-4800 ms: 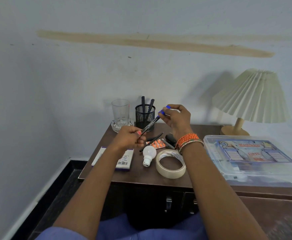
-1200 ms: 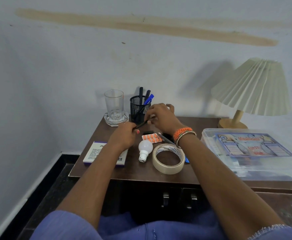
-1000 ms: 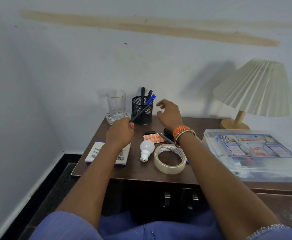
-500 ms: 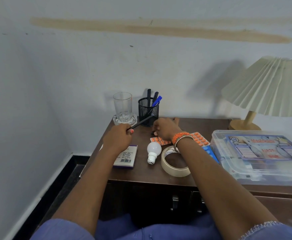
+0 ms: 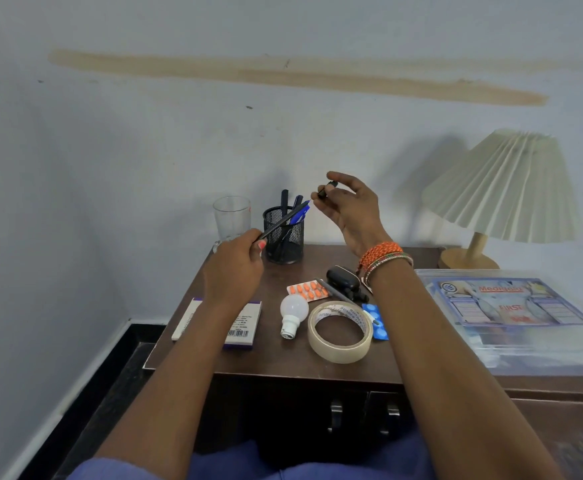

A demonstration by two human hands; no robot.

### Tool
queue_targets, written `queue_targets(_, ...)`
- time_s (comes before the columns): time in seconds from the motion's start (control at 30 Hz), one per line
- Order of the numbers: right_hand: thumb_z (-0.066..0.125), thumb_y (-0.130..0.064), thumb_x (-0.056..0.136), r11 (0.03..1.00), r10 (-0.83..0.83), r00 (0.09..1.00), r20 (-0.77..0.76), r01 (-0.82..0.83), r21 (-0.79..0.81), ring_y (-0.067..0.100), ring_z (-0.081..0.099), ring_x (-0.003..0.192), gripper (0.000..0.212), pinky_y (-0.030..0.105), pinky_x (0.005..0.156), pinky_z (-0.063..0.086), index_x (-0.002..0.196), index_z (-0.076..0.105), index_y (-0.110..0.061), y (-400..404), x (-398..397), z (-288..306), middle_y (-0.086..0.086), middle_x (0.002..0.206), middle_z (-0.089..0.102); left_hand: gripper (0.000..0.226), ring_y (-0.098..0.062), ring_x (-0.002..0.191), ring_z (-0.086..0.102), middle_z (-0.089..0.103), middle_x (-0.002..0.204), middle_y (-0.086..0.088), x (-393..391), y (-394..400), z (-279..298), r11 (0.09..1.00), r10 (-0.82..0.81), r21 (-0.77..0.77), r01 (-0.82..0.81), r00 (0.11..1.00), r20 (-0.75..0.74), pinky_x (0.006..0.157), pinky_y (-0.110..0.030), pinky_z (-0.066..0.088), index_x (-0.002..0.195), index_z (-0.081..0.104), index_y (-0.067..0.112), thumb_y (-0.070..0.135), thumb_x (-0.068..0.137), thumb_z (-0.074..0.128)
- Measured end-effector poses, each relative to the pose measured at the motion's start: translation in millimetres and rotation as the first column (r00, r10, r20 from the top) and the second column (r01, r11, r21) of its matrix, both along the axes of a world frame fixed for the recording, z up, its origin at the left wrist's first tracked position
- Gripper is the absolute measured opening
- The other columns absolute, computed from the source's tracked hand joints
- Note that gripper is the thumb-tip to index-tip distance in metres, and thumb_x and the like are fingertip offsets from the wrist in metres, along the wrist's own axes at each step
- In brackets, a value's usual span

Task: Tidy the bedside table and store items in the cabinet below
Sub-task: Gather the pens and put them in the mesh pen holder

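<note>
Left hand (image 5: pixel 233 268) gripping black pen (image 5: pixel 281 221), tip aimed at 2 o'clock. Right hand (image 5: pixel 350 211) pinching pen cap (image 5: pixel 327 188) just off tip. Mesh pen holder (image 5: pixel 284 237) behind, on bedside table (image 5: pixel 283 362).

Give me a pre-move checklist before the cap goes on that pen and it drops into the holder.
1. Pen held by the left hand: ok.
2. Small black cap pinched by the right hand: ok.
3. Cap seated on pen tip: not ok, they are apart.
4. Room in the mesh pen holder: cannot tell; it already holds several pens.
5. Drinking glass clear of the pen: ok, it stands beside the holder.
</note>
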State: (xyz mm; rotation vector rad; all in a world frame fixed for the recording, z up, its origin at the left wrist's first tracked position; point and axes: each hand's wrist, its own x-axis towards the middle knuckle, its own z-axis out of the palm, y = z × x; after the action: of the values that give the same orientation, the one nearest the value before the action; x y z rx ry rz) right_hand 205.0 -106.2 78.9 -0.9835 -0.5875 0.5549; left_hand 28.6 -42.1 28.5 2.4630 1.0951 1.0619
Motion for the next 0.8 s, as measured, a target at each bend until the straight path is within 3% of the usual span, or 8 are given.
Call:
queue_targets(0.23,0.055,0.009,0.089,0.996,0.039,0.989,-0.141,-0.027,0.082,0.030,0.069,0.079,0.018,0.033,0.076,0.060,0.103,0.056,-0.003,-11,-3,10,0.019,0.088,0.065,0.025,-0.027,0.085,0.060,0.069,0.093,-0.007,9,-19,10,0.999,0.026,0.044,-0.029,0.998,0.052,0.064,-0.029,0.036,0.113,0.061,0.021,0.024,0.098,0.041)
queue_targets(0.4,0.056,0.010,0.089,0.997,0.040,0.989,-0.145,-0.029,0.078,0.031,0.069,0.078,0.017,0.036,0.078,0.060,0.099,0.057,-0.004,-16,-6,13,0.020,0.088,0.066,0.024,-0.028,0.084,0.061,0.069,0.090,-0.006,11,-22,10,0.998,0.016,0.059,-0.019,0.999,0.050,0.068,-0.035,0.048,0.111,0.061,0.023,0.025,0.098,0.041)
queue_targets(0.63,0.061,-0.005,0.090,0.997,0.058,0.998,-0.020,-0.059,-0.043,0.029,0.071,0.084,0.008,0.035,0.077,0.059,0.097,0.060,-0.009,-18,-9,14,0.015,0.090,0.071,0.024,-0.026,0.083,0.062,0.070,0.094,-0.008,12,-29,12,0.999,0.000,0.036,-0.002,0.999,0.052,0.064,-0.030,0.045,0.112,0.061,0.018,0.024,0.098,0.042)
queue_targets(0.8,0.059,-0.021,0.092,0.981,-0.027,0.992,0.121,0.049,-0.186,0.018,0.068,0.082,0.012,0.032,0.072,0.057,0.097,0.064,-0.011,-14,-21,17,0.009,0.093,0.071,0.025,-0.021,0.078,0.058,0.069,0.097,-0.009,13,-35,15,1.000,0.022,-0.009,-0.022,0.999,0.038,0.062,-0.027,0.038,0.112,0.059,0.014,0.025,0.098,0.040)
